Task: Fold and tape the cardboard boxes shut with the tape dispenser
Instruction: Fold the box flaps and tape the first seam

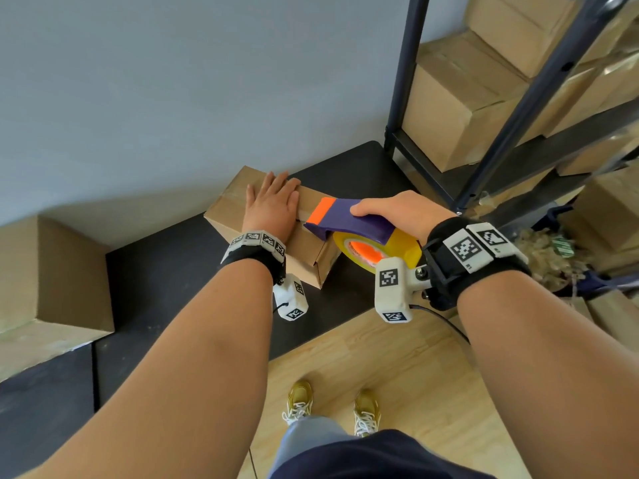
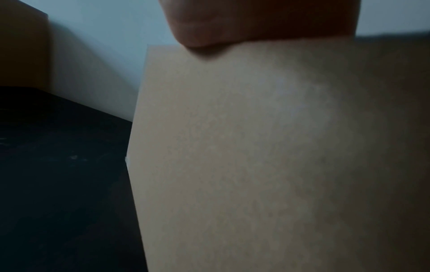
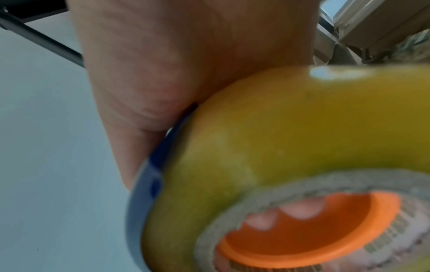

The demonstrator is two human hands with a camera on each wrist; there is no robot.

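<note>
Pressing flat on the light, stiff box (image 1: 311,250), the left hand (image 1: 271,205) steadied it while the right hand (image 1: 397,210) gripped the tape dispenser (image 1: 349,221).

Bare desk (image 1: 166,288) at 8 o'clock of your box (image 1: 304,250). Large carton (image 1: 52,278) blocks 9 o'clock; wall (image 1: 173,81) at 12; shelf frame (image 1: 491,133) crowds 2 o'clock.

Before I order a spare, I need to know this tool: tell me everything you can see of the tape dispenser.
The tape dispenser has a purple plastic-looking body with an orange front plate, and carries a yellowish tape roll on an orange hub. The right hand grips it from above, fingertips showing inside the hub. Its front end sits against the top of the small cardboard box, beside the left hand pressing the top flat.
</note>
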